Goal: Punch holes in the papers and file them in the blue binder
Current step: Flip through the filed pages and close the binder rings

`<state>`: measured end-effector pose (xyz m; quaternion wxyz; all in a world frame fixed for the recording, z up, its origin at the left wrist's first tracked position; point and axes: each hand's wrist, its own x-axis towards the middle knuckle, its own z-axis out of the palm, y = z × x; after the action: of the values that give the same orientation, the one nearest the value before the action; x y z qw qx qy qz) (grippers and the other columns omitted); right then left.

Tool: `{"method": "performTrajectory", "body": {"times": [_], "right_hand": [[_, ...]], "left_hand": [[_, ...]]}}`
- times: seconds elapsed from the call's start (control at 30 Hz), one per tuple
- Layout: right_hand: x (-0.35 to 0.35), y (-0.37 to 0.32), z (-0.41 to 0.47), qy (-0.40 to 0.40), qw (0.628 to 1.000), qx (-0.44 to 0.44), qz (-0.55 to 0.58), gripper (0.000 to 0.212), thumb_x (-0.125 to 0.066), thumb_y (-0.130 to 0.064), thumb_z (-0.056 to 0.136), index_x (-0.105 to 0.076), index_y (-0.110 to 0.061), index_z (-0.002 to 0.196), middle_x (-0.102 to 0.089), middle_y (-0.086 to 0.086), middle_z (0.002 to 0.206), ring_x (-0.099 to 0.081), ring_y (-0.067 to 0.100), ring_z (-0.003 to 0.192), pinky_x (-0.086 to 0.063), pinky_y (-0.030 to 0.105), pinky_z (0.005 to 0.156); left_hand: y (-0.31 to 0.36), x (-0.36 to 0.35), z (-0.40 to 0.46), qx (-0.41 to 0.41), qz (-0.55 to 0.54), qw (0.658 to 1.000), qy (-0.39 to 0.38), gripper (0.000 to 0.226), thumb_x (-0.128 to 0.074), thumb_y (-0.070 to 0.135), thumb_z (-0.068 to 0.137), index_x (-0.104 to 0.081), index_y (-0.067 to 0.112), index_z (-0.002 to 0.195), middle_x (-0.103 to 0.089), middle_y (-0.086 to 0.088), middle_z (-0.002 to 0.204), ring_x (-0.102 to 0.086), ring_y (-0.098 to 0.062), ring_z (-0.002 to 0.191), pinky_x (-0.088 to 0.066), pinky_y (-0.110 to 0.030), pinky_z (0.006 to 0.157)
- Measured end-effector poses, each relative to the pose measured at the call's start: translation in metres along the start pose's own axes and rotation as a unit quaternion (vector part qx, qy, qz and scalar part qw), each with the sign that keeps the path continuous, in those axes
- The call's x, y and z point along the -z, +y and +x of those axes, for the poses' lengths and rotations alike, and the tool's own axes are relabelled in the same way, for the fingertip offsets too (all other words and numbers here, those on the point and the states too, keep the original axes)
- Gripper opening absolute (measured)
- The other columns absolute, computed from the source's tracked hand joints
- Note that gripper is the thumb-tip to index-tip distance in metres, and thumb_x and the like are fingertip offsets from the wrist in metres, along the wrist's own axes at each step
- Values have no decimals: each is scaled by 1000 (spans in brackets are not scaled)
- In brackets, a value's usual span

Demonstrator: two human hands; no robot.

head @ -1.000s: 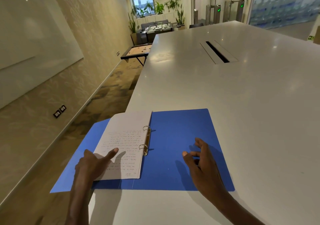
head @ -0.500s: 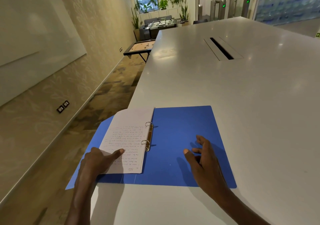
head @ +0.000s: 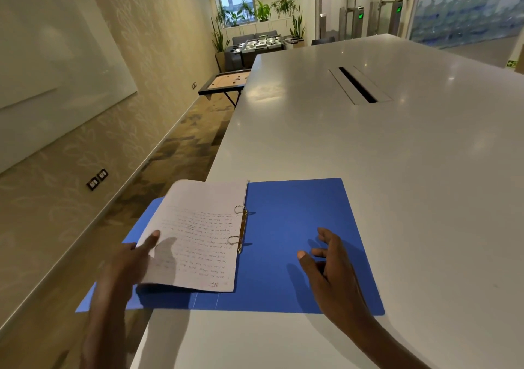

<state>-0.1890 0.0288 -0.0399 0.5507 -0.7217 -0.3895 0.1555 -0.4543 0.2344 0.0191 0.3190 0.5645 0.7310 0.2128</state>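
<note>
An open blue binder (head: pixel 297 221) lies at the white table's left edge, its left cover hanging out past the edge. Handwritten papers (head: pixel 198 227) sit on its two metal rings (head: pixel 240 227). My left hand (head: pixel 124 266) pinches the papers' left edge, thumb on top, and that edge is raised off the left cover, with a shadow beneath. My right hand (head: pixel 331 266) rests over the bare right cover with its fingers loosely spread, holding nothing. No hole punch is in view.
The long white table (head: pixel 368 156) runs away from me, with a cable slot (head: pixel 358 85) in its middle. Carpeted floor lies to the left below the table's edge, a game board on a stand (head: pixel 224 82) further back.
My left hand has lifted the papers' left edge, which lay flat on the cover before. My right hand stays on the right cover.
</note>
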Motion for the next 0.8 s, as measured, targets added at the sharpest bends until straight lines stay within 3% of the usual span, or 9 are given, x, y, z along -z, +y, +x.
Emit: {"method": "performTrajectory", "body": {"times": [0.1, 0.23, 0.33, 0.47, 0.6, 0.7, 0.8], "right_hand": [[-1, 0, 0, -1, 1000, 3, 0, 53, -61, -30, 89, -38, -20, 136, -47, -10, 121, -51, -3, 99, -42, 0, 72], [-1, 0, 0, 0, 1000, 0, -1, 52, -61, -30, 89, -38, -20, 135, -46, -11, 120, -51, 0, 100, -42, 0, 72], [-1, 0, 0, 0, 1000, -1, -5, 52, -60, -30, 89, -38, -21, 135, -46, -13, 120, -52, 2, 102, -43, 3, 69], [-1, 1, 0, -3, 1000, 4, -14, 53, -60, -31, 89, -37, -20, 136, -46, -11, 122, -52, 3, 102, -44, 5, 67], [-1, 1, 0, -4, 1000, 3, -13, 52, -60, -31, 89, -38, -20, 135, -45, -12, 122, -51, -1, 99, -44, 3, 67], [-1, 1, 1, -9, 1000, -5, -7, 52, -60, -31, 89, -38, -21, 135, -46, -10, 122, -52, 1, 101, -45, 6, 66], [0, 1, 3, -18, 1000, -15, 16, 62, -60, -48, 84, -38, -20, 135, -50, -8, 122, -56, 6, 103, -47, 10, 66]], "left_hand": [[2, 11, -1, 42, -109, 993, -18, 47, -57, 47, 91, -56, 0, 96, -58, -18, 86, -55, -37, 86, -41, -47, 81], [4, 18, -10, 27, -128, 990, -62, 30, -61, 37, 91, -61, 7, 88, -67, -23, 92, -63, -40, 91, -48, -54, 93], [10, 23, -20, -23, -164, 984, -62, 24, -61, 25, 93, -59, 4, 82, -63, -22, 85, -61, -35, 77, -48, -49, 83], [24, 39, -35, -80, -177, 978, -73, 25, -59, 32, 93, -63, 7, 92, -65, -22, 87, -63, -42, 86, -51, -51, 77], [49, 43, -58, -171, -165, 970, -56, 27, -58, 29, 93, -68, 13, 75, -69, -3, 57, -62, -33, 66, -42, -37, 58], [73, 34, -82, -234, -157, 956, -77, 28, -59, 28, 93, -72, 21, 70, -72, -3, 62, -66, -26, 59, -43, -36, 58], [94, 15, -103, -276, -151, 943, -110, 28, -60, 25, 93, -71, 17, 69, -69, -5, 58, -64, -19, 51, -43, -33, 52]]}}
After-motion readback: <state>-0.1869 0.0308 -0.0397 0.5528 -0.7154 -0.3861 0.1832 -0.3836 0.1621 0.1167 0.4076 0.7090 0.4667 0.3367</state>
